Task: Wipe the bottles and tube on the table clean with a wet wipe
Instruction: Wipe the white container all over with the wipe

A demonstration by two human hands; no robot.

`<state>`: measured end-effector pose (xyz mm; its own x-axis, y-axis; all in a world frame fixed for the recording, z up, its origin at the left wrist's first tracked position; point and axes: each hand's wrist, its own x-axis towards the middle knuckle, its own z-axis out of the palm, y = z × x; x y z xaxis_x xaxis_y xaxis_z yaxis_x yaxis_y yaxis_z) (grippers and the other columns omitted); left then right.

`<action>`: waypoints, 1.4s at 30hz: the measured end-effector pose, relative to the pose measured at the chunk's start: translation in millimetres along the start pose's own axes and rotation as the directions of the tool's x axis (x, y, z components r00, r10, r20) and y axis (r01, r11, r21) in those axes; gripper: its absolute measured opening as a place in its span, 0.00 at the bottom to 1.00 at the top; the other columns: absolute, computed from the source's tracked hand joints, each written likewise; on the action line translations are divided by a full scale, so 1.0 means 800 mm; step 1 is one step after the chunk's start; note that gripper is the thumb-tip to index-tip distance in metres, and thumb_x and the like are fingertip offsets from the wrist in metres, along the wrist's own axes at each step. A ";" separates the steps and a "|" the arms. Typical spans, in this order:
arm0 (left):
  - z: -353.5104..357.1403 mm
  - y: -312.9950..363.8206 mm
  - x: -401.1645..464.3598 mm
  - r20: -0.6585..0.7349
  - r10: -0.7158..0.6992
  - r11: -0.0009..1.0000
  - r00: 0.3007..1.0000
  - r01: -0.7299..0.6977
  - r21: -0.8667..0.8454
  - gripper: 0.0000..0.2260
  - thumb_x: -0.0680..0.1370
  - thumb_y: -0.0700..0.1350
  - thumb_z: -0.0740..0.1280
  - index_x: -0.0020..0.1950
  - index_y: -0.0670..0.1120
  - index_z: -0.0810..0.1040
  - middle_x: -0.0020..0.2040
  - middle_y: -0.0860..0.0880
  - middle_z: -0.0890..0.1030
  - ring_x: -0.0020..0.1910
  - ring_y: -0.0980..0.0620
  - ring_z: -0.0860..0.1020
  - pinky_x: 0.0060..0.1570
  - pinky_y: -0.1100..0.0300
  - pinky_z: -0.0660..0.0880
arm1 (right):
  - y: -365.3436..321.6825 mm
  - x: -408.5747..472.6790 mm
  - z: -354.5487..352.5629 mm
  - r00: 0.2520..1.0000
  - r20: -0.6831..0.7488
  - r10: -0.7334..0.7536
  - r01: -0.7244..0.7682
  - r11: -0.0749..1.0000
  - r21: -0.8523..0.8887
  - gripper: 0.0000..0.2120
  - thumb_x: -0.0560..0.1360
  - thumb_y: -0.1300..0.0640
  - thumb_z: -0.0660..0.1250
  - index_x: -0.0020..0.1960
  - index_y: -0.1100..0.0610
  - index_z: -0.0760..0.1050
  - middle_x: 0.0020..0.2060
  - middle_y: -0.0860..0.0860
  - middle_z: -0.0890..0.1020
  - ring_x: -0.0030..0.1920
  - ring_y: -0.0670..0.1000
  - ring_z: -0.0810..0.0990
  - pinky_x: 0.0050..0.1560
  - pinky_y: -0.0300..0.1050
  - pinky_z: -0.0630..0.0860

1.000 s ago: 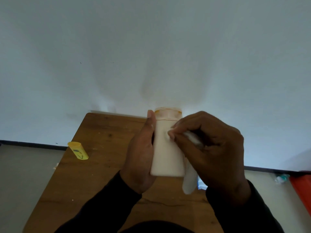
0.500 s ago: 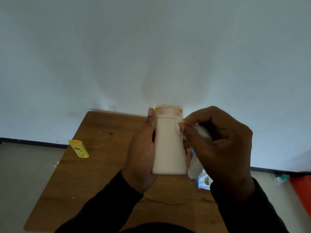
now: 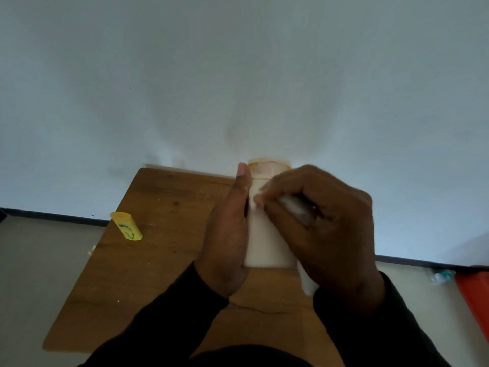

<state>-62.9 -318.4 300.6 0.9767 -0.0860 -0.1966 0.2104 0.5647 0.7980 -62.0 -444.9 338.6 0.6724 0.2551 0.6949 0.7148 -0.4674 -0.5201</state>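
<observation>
I hold a pale cream bottle (image 3: 263, 234) with an orange-rimmed cap upright above the wooden table (image 3: 158, 260). My left hand (image 3: 227, 234) grips its left side, thumb pointing up along the edge. My right hand (image 3: 325, 229) is closed on a white wet wipe (image 3: 307, 282) and presses it against the bottle's upper front; the wipe's tail hangs below the hand. A yellow tube (image 3: 126, 225) lies on the table's left edge, apart from both hands.
A white wall rises right behind the table. Grey floor lies on both sides. At the far right on the floor are an orange object (image 3: 473, 298) and a small teal-and-white item (image 3: 442, 275).
My right hand with the wipe has slid across the bottle's front, first right, then back left and over its upper part. The blue-and-white item seen below the hand is now hidden.
</observation>
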 end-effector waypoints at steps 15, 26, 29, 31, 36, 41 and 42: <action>-0.012 0.004 0.001 -0.020 0.013 1.000 1.000 -0.013 -0.010 0.28 0.78 0.65 0.57 0.62 0.45 0.80 0.54 0.37 0.82 0.50 0.38 0.81 0.49 0.44 0.79 | 0.010 -0.006 -0.009 0.997 -0.027 0.068 -0.067 0.998 0.019 0.05 0.73 0.66 0.76 0.42 0.60 0.82 0.41 0.50 0.84 0.43 0.48 0.83 0.42 0.49 0.79; -0.015 0.008 -0.002 -0.001 0.000 0.999 1.000 0.000 -0.032 0.31 0.77 0.66 0.56 0.66 0.43 0.77 0.58 0.35 0.81 0.51 0.39 0.80 0.50 0.46 0.79 | 0.014 -0.015 -0.012 0.994 0.003 0.111 -0.110 0.987 0.118 0.05 0.73 0.65 0.77 0.43 0.60 0.82 0.41 0.50 0.85 0.40 0.52 0.85 0.38 0.53 0.80; -0.013 0.005 0.000 -0.023 -0.013 0.998 1.000 0.012 -0.057 0.32 0.77 0.67 0.57 0.67 0.42 0.76 0.63 0.34 0.78 0.60 0.34 0.77 0.60 0.40 0.75 | 0.008 -0.016 -0.010 0.995 0.039 0.088 -0.093 0.985 0.143 0.04 0.72 0.64 0.78 0.42 0.60 0.82 0.41 0.50 0.85 0.43 0.50 0.85 0.42 0.51 0.81; -0.012 0.005 0.000 -0.021 -0.026 0.997 0.999 0.025 -0.073 0.31 0.78 0.66 0.57 0.68 0.43 0.76 0.60 0.36 0.80 0.55 0.37 0.80 0.54 0.43 0.78 | 0.014 -0.015 -0.005 0.987 -0.028 0.158 -0.153 0.977 0.150 0.04 0.73 0.63 0.77 0.43 0.60 0.82 0.40 0.50 0.85 0.40 0.52 0.85 0.38 0.53 0.81; -0.018 0.009 -0.002 0.042 -0.016 0.996 0.999 0.020 -0.083 0.32 0.78 0.65 0.55 0.67 0.41 0.76 0.52 0.39 0.81 0.45 0.45 0.82 0.42 0.52 0.80 | 0.011 -0.022 -0.015 0.985 0.046 0.165 -0.172 0.952 0.252 0.05 0.72 0.62 0.77 0.44 0.61 0.82 0.41 0.51 0.85 0.42 0.52 0.85 0.41 0.54 0.83; -0.011 0.009 -0.004 0.038 -0.019 0.994 0.999 0.023 -0.107 0.31 0.79 0.64 0.55 0.67 0.41 0.76 0.54 0.38 0.81 0.47 0.43 0.81 0.42 0.51 0.81 | 0.015 -0.016 -0.009 0.976 -0.008 0.219 -0.211 0.949 0.234 0.05 0.73 0.64 0.77 0.44 0.62 0.81 0.40 0.52 0.85 0.37 0.52 0.85 0.36 0.54 0.82; -0.013 0.009 -0.003 0.039 -0.011 0.994 0.999 0.015 -0.105 0.31 0.79 0.64 0.55 0.67 0.41 0.76 0.53 0.38 0.81 0.45 0.44 0.81 0.41 0.52 0.81 | 0.015 -0.016 -0.010 0.975 0.000 0.224 -0.218 0.945 0.242 0.05 0.73 0.64 0.77 0.44 0.62 0.81 0.40 0.52 0.85 0.38 0.52 0.85 0.36 0.55 0.82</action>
<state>-64.5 -305.9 301.0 0.9753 -0.1239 -0.1828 0.2191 0.6467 0.7307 -63.5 -460.7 327.6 0.8155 0.1433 0.5607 0.5761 -0.2923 -0.7633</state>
